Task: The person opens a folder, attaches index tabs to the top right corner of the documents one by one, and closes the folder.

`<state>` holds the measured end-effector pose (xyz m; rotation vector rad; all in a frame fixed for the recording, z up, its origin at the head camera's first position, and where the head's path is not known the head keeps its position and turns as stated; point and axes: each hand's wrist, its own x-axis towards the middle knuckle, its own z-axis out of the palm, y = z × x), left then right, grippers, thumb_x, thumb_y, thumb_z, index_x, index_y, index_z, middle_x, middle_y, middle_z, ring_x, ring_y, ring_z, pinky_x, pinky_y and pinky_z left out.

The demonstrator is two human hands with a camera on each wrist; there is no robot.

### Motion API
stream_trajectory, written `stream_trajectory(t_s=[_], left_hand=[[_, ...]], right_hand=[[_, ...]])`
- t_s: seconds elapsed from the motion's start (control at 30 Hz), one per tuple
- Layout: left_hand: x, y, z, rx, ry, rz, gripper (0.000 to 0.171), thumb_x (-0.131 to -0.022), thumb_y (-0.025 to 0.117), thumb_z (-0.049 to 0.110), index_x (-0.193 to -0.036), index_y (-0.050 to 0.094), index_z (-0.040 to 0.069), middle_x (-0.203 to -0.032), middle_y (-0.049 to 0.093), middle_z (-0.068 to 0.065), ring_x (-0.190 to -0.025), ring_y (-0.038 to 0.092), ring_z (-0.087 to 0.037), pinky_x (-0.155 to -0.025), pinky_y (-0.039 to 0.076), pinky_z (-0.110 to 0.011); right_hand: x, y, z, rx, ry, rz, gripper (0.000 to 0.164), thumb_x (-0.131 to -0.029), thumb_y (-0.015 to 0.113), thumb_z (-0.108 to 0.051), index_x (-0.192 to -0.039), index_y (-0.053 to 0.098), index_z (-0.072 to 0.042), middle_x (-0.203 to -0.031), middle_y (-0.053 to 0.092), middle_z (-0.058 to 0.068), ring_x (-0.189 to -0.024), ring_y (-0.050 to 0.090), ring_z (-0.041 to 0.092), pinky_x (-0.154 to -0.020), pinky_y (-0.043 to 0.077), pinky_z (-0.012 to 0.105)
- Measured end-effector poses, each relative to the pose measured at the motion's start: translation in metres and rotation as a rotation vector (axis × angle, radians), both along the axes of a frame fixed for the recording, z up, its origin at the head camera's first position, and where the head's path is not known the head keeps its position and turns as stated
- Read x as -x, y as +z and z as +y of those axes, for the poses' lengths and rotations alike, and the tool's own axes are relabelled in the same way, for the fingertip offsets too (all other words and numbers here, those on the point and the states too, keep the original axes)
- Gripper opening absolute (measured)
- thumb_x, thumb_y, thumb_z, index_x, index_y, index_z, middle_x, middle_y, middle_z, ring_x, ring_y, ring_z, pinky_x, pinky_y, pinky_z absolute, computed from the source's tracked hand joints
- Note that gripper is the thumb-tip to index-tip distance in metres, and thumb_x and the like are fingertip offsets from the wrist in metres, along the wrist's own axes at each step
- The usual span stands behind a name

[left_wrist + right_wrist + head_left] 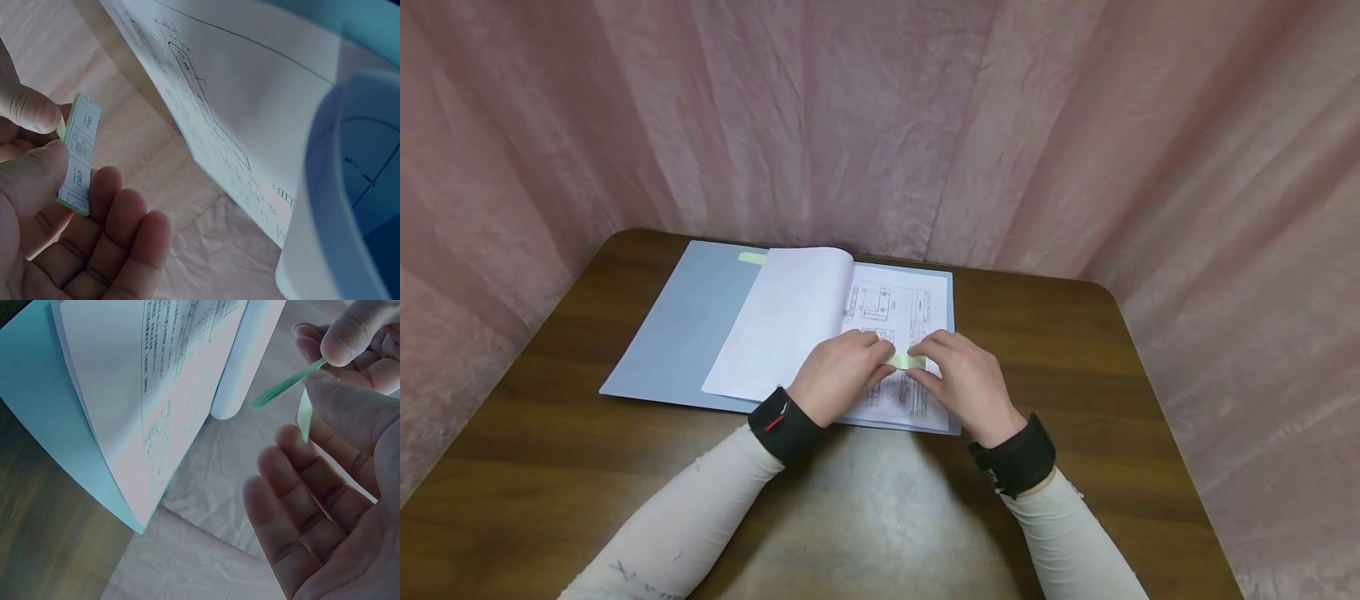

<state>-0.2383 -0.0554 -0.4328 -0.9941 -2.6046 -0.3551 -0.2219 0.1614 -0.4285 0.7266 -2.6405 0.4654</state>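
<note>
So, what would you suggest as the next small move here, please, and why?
I'd probably draw the right hand gently away from the left hand, since it pinches a pale green sticky strip angled off the deli sticky-note pad in the left hand; whether the strip is fully detached is hidden.
</note>
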Motion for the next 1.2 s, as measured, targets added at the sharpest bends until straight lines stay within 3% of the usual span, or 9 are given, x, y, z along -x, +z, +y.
stream_trajectory(t_s=[0.3, 0.6, 0.97, 1.2], left_hand=[[-0.0028, -0.0020, -0.0010, -0.002, -0.012, 0.006, 0.019, -0.090, 0.073, 0.035, -0.098, 0.068, 0.019, -0.078, 0.054, 0.008, -0.071, 0.048, -0.008, -0.060, 0.040, -0.025], [-0.0054, -0.0021, -0.0012, 0.016, 0.002, -0.003, 0.020, -0.090, 0.072, 0.036, -0.100, 0.070, 0.019, -0.081, 0.057, 0.009, -0.072, 0.049, -0.007, -0.060, 0.041, -0.024], [-0.0063, -0.0011, 0.0008, 0.019, -0.003, -0.005, 0.019, -0.089, 0.074, 0.033, -0.098, 0.069, 0.018, -0.081, 0.058, 0.008, -0.072, 0.050, -0.009, -0.062, 0.042, -0.025], [-0.0077, -0.0008, 0.0026, 0.025, 0.002, -0.006, 0.020, -0.089, 0.074, 0.034, -0.099, 0.070, 0.017, -0.083, 0.060, 0.007, -0.073, 0.051, -0.009, -0.063, 0.043, -0.024]], right_hand=[[-0.0027, 0.0007, -0.0039, 0.043, 0.016, 0.017, 0.009, -0.084, 0.080, -0.024, -0.092, 0.076, -0.024, -0.089, 0.064, -0.015, -0.080, 0.057, 0.005, -0.064, 0.044, 0.025], [-0.0049, 0.0010, -0.0069, 0.015, -0.046, 0.008, 0.006, -0.087, 0.077, -0.028, -0.089, 0.076, -0.022, -0.082, 0.064, -0.013, -0.071, 0.054, 0.003, -0.060, 0.043, 0.023], [-0.0063, 0.0021, -0.0086, -0.036, -0.101, -0.037, 0.006, -0.089, 0.075, -0.030, -0.087, 0.075, -0.024, -0.083, 0.064, -0.013, -0.070, 0.053, 0.004, -0.058, 0.042, 0.025], [-0.0074, 0.0003, -0.0076, -0.001, -0.074, -0.030, 0.005, -0.089, 0.075, -0.027, -0.092, 0.076, -0.024, -0.086, 0.066, -0.013, -0.074, 0.057, 0.003, -0.061, 0.044, 0.025]])
